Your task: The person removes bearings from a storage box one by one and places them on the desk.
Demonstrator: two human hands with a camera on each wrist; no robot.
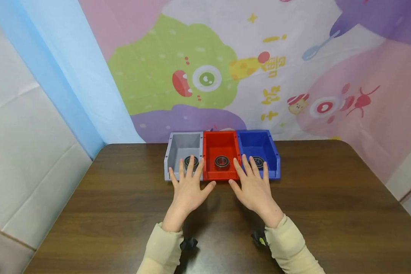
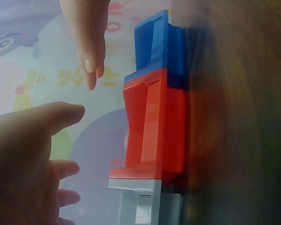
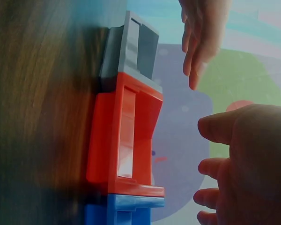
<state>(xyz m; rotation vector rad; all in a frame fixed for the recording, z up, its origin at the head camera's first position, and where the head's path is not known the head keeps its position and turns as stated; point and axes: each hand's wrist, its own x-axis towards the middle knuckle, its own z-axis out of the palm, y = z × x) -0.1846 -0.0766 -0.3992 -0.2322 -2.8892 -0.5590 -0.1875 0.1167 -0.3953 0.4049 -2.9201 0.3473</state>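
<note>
Both hands hover with spread fingers near the front of three joined bins. In the head view my left hand (image 1: 189,191) overlaps the front of the grey bin (image 1: 167,167), and my right hand (image 1: 255,190) overlaps the front of the blue bin (image 1: 276,167). Between them sits the red bin (image 1: 220,176). Each bin holds one ring-shaped bearing: a bearing (image 1: 222,161) in the red one, a bearing (image 1: 195,163) partly behind the left fingers, and a bearing (image 1: 259,162) partly behind the right fingers. Neither hand holds anything. Both wrist views show the hands raised above the bins' front edges.
The bins stand at the back edge of a dark brown wooden table (image 1: 123,213), against a cartoon-printed cloth (image 1: 150,76). Light sleeves cover the forearms, with a small black object (image 1: 189,243) at the left wrist and another black object (image 1: 259,239) at the right.
</note>
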